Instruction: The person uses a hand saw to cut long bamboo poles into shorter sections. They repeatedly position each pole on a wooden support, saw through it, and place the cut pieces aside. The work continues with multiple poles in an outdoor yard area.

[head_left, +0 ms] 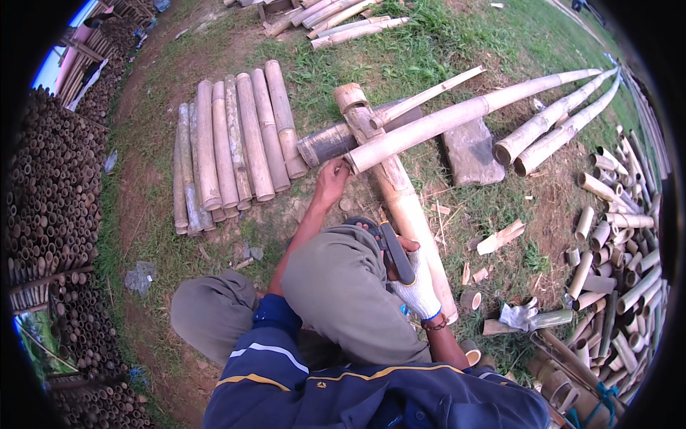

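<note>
My bare left hand [331, 180] reaches forward, its fingers closed at the near cut end of a long bamboo pole [443, 131]. That pole lies across a thicker, notched bamboo post [401, 191] and runs off to the far right. Beside my right knee, my right hand [420, 287], in a white knitted glove with bare fingertips, grips a long black tool [396, 252] with a grey edge. The tool's kind is unclear, as my knee and hand hide part of it. A dark bamboo piece [330, 143] lies under the pole near my left hand.
Cut bamboo lengths [243, 139] lie side by side at left. A flat stone block [472, 151] and two more poles [547, 130] are at right. Short offcuts [622, 236] heap at far right; a white glove [519, 315] rests on bamboo. Stacked bamboo [53, 186] lines the left.
</note>
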Demonstrator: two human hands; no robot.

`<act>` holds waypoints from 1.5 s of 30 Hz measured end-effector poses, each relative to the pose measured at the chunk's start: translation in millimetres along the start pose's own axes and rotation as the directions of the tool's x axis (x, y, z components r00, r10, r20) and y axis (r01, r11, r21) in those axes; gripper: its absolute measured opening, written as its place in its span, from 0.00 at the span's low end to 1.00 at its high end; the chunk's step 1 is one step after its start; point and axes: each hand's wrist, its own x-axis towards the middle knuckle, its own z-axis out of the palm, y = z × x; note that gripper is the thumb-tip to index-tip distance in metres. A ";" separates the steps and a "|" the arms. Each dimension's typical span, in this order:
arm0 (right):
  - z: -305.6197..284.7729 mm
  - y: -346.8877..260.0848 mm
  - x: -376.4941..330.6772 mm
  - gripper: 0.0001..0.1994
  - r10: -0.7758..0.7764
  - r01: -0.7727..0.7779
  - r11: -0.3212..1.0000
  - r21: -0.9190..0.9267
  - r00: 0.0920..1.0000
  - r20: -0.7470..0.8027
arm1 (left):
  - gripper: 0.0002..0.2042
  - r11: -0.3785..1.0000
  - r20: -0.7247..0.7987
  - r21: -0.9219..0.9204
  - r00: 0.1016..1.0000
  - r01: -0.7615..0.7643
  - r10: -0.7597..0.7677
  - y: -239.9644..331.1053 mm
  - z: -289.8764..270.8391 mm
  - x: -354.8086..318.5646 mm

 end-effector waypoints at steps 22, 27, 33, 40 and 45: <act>-21.3 0.2 -11.7 0.17 0.033 -0.026 0.989 0.143 0.998 -0.049 | 0.14 0.990 -0.195 -0.135 0.981 -0.047 0.020 6.9 11.0 -2.6; -38.5 21.6 -10.1 0.20 0.053 -0.052 0.989 0.141 0.999 0.002 | 0.17 0.943 -0.180 0.298 0.962 -0.148 0.208 61.1 13.7 -11.6; -35.0 10.4 -11.5 0.16 0.005 -0.007 0.999 0.048 0.999 0.039 | 0.12 0.660 -0.055 0.714 0.921 -0.235 0.387 89.1 8.3 -19.6; -35.9 55.2 -9.9 0.15 -0.115 0.112 0.990 -0.081 0.993 -0.032 | 0.12 0.639 0.052 0.691 0.905 -0.338 0.423 92.3 12.3 -1.3; -41.1 43.5 -8.2 0.15 -0.058 0.058 0.997 0.058 0.998 -0.007 | 0.12 0.831 -0.031 0.468 0.935 -0.300 0.354 64.0 12.8 9.0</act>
